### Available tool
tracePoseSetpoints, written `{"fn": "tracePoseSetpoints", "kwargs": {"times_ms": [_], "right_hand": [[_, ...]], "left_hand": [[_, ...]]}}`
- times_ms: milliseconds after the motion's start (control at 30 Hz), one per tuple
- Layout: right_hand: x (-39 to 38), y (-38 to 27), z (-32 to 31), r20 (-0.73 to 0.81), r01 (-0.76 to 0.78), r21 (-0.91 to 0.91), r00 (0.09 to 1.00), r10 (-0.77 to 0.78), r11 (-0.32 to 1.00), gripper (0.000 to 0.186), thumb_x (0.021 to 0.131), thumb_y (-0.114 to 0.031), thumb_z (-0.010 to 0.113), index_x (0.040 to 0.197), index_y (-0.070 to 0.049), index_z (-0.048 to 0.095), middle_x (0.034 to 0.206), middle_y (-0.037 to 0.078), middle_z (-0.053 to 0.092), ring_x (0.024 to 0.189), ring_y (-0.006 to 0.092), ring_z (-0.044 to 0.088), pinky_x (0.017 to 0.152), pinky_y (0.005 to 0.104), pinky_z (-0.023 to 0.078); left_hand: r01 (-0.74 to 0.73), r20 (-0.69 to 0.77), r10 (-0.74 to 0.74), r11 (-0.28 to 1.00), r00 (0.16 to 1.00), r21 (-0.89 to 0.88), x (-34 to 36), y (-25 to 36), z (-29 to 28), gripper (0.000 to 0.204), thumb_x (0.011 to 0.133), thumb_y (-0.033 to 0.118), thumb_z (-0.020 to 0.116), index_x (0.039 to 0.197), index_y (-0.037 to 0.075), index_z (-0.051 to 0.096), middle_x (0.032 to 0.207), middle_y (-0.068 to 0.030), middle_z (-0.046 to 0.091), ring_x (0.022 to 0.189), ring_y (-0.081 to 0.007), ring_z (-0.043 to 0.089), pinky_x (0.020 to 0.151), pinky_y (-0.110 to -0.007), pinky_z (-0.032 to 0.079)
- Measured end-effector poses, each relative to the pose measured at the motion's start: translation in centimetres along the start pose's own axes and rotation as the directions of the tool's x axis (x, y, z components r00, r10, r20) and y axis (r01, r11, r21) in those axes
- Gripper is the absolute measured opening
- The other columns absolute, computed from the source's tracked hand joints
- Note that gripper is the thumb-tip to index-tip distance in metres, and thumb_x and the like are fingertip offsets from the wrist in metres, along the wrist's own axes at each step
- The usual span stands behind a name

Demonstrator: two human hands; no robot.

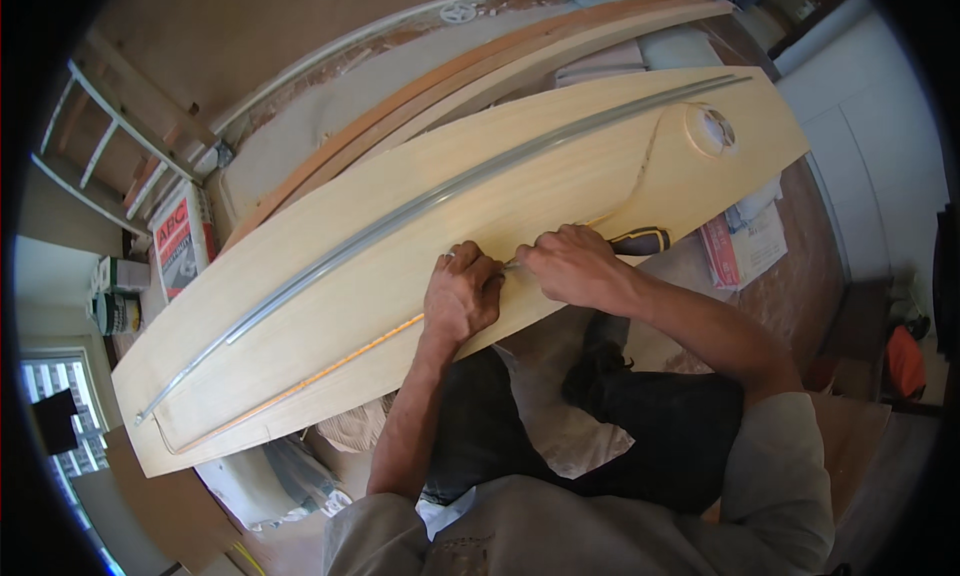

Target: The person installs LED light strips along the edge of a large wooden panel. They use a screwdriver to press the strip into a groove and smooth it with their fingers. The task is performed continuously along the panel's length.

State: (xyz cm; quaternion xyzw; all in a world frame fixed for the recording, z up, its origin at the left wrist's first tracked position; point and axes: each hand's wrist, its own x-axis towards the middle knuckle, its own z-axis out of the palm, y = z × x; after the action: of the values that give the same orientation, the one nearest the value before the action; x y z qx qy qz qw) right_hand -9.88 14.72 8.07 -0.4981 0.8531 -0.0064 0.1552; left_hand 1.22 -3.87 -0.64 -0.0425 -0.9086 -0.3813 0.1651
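Note:
A long pale wooden panel (330,306) lies slantwise in front of me. Along its near side runs a thin orange LED strip (330,369), which passes beneath my hands and comes out again on the right. My left hand (463,291) is closed over the strip, fingers curled down to the panel; the fingertips are mostly hidden. Just right of it my right hand (575,266) is closed too, its fingers around the shaft of a screwdriver. The black and yellow screwdriver handle (640,241) sticks out to the right. A narrow gap separates the hands.
A long grey metal channel (400,211) lies along the panel. Near its right end sits a pale roll (712,130), with a thin line trailing toward the strip. Wooden planks (440,96) lie beyond. Bags, a white metal frame (115,126) and a red-and-white package (745,241) surround the panel.

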Motion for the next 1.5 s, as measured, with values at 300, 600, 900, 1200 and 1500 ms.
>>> {"fn": "tracePoseSetpoints", "kwargs": {"times_ms": [300,600,900,1200,1500], "right_hand": [[0.4,3.9,-3.6,0.147,-0.004,0.125,0.989,-0.015,0.992,0.017,0.089,-0.01,0.069,0.103,-0.003,0.073,0.104,0.023,0.076,0.102,0.0416,0.074,0.089,0.0519,0.059],[-0.2,5.1,-0.1,-0.037,0.107,0.159,0.994,-0.103,0.981,0.027,0.089,-0.013,0.077,0.112,-0.003,0.07,0.116,0.015,0.067,0.11,0.0377,0.07,0.091,0.0479,0.058],[1.7,2.1,-3.6,0.141,0.093,0.137,0.984,-0.112,0.986,0.02,0.083,-0.009,0.074,0.099,0.004,0.073,0.094,0.025,0.076,0.091,0.0452,0.075,0.08,0.0524,0.059],[3.4,5.2,-3.3,0.193,-0.094,0.574,0.981,-0.023,0.814,0.038,0.082,-0.035,0.082,0.093,0.001,0.078,0.084,0.022,0.075,0.077,0.0344,0.073,0.071,0.0445,0.057],[5.1,4.1,-0.5,0.26,-0.223,0.432,0.959,0.116,0.874,0.033,0.079,-0.034,0.083,0.076,-0.002,0.074,0.069,0.016,0.07,0.068,0.0312,0.07,0.066,0.0444,0.055]], "left_hand": [[0.032,-0.02,-0.031,0.998,0.999,0.053,-0.2,0.7,-0.3,0.017,0.082,0.008,0.079,0.098,0.008,0.078,0.098,-0.0116,0.066,0.094,-0.0346,0.066,0.084,-0.046,0.052],[0.002,-0.039,0.001,0.996,0.999,0.084,-0.1,1.5,-0.1,0.02,0.082,0.01,0.08,0.102,0.008,0.076,0.099,-0.0125,0.067,0.095,-0.0351,0.066,0.084,-0.047,0.052],[-0.034,-0.046,0.039,0.994,0.998,0.103,-0.3,0.9,0.0,0.02,0.084,0.008,0.08,0.103,0.007,0.075,0.099,-0.0115,0.067,0.092,-0.0336,0.066,0.082,-0.045,0.051],[-0.053,-0.04,0.056,0.997,0.998,0.064,-0.2,0.5,-0.2,0.02,0.084,0.009,0.079,0.104,0.007,0.075,0.097,-0.0109,0.065,0.09,-0.0332,0.065,0.079,-0.046,0.051],[-0.133,-0.001,0.135,0.977,0.991,0.166,0.0,0.6,-0.1,0.012,0.089,0.011,0.076,0.101,0.01,0.076,0.1,-0.0044,0.067,0.091,-0.0289,0.065,0.077,-0.043,0.049]]}}
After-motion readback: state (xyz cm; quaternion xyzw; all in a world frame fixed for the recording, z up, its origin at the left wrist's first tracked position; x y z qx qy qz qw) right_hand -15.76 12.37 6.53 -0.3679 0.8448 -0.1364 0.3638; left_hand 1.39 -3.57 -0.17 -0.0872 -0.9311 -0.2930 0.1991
